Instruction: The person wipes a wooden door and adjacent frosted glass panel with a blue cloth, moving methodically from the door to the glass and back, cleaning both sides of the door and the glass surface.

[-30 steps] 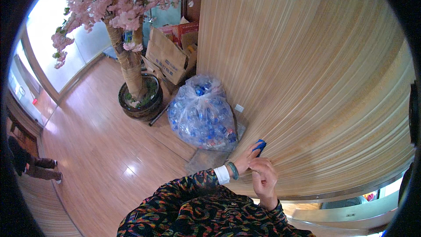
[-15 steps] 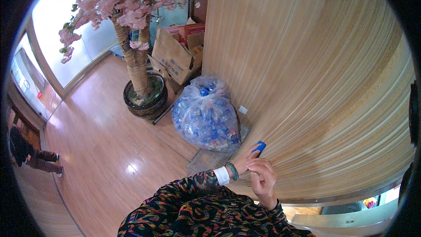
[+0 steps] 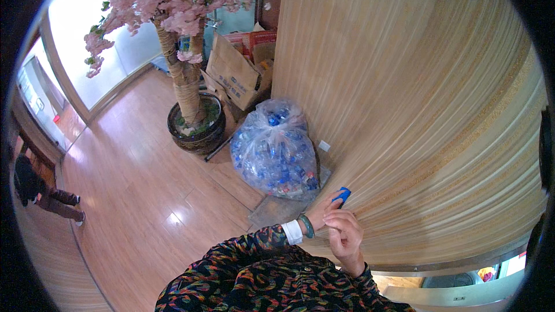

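Observation:
My left hand [image 3: 318,215], with a white cuff and a green bangle at the wrist, reaches in front of me beside the wood-grained wall. Its fingers are closed on a small bright blue object [image 3: 344,196], whose kind I cannot make out. Close against it on the right is my right hand [image 3: 346,236], its fingers bent and drawn toward the thumb in a loose pinch. Whatever that pinch may hold is too small or hidden to tell. Both sleeves [image 3: 254,248] are black with a colourful pattern.
A large clear bag [image 3: 272,156] of bottles with blue caps sits on the floor by the wall [image 3: 393,115]. Behind it stand cardboard boxes [image 3: 234,75] and a pink blossom tree in a dark pot [image 3: 196,138]. A person [image 3: 43,188] in dark clothes is at far left.
The view has shifted slightly, so the bag, tree and boxes appear a little farther right. The person at far left has changed position slightly. My hands keep nearly the same pose.

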Demonstrator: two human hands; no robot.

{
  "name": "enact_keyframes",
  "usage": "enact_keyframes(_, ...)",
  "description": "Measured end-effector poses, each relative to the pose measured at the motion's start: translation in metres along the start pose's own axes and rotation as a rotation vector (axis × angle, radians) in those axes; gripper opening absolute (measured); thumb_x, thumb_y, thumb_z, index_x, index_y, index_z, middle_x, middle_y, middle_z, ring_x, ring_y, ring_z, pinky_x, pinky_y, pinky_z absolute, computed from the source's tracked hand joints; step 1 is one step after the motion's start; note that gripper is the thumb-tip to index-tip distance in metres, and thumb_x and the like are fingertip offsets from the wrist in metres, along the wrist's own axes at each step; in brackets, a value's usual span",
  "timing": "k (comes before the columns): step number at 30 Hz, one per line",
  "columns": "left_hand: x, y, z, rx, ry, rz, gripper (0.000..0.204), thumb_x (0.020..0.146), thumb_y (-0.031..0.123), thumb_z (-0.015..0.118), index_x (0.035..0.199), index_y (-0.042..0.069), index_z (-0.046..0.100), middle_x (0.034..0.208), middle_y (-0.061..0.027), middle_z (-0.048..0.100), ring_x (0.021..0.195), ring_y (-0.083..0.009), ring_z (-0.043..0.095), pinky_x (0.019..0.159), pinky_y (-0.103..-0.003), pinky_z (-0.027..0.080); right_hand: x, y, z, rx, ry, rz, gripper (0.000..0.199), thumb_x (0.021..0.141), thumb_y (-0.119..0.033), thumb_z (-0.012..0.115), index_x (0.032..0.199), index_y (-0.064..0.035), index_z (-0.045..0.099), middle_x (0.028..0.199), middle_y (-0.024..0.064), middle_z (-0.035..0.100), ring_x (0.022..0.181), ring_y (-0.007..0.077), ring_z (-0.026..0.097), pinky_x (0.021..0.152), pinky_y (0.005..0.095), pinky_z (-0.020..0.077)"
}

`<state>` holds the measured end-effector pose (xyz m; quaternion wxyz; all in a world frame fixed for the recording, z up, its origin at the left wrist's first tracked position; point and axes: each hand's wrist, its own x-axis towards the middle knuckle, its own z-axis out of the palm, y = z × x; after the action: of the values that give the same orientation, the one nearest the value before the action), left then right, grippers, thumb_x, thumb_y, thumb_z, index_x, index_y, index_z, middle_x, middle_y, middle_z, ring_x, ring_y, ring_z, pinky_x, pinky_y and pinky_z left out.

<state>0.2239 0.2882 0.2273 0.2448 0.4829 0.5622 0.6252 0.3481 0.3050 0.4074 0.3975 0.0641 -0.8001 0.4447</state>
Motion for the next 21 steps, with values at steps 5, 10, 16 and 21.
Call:
enact_keyframes(5, -0.011, -0.005, 0.001, -0.149, -0.041, -0.153, 0.043, 0.103, 0.025, 0.042, 0.139, 0.001, 0.042, 0.144, -0.0205, 0.042, 0.132, -0.0345, 0.041, 0.110, -0.037, 0.032, -0.009, -0.004, 0.006, -0.038, -0.012, 0.026, 0.016, 0.076, 0.007, 0.062, 0.090, 0.0012, 0.065, 0.095, 0.0159, 0.067, 0.091, 0.0322, 0.065, 0.084, 0.0401, 0.0509)
enact_keyframes(10, -0.047, -0.001, 0.000, -0.414, -0.049, -0.218, 0.048, 0.101, 0.022, 0.047, 0.146, 0.008, 0.037, 0.140, -0.0105, 0.046, 0.125, -0.0223, 0.046, 0.109, -0.036, 0.034, -0.034, -0.017, 0.028, -0.008, 0.025, -0.001, 0.015, 0.081, 0.002, 0.057, 0.094, 0.0010, 0.064, 0.096, 0.0186, 0.066, 0.090, 0.0353, 0.063, 0.083, 0.0421, 0.0495)
enact_keyframes(16, -0.066, 0.027, -0.012, -0.026, 0.091, -0.080, 0.035, 0.094, 0.026, 0.055, 0.124, 0.008, 0.056, 0.132, -0.0099, 0.053, 0.122, -0.0268, 0.050, 0.106, -0.039, 0.038, -0.034, 0.000, 0.047, 0.154, -0.032, 0.018, 0.016, 0.091, -0.009, 0.053, 0.101, 0.0022, 0.060, 0.097, 0.0158, 0.063, 0.092, 0.0277, 0.059, 0.087, 0.0402, 0.0477)
enact_keyframes(21, -0.081, 0.048, -0.023, -0.118, 0.136, 0.005, 0.028, 0.089, 0.022, 0.063, 0.112, 0.006, 0.062, 0.120, -0.0118, 0.061, 0.112, -0.0241, 0.054, 0.097, -0.037, 0.043, -0.034, 0.019, 0.067, 0.294, -0.124, 0.033, 0.022, 0.093, -0.016, 0.055, 0.102, 0.0028, 0.061, 0.098, 0.0158, 0.063, 0.093, 0.0273, 0.059, 0.088, 0.0412, 0.0469)
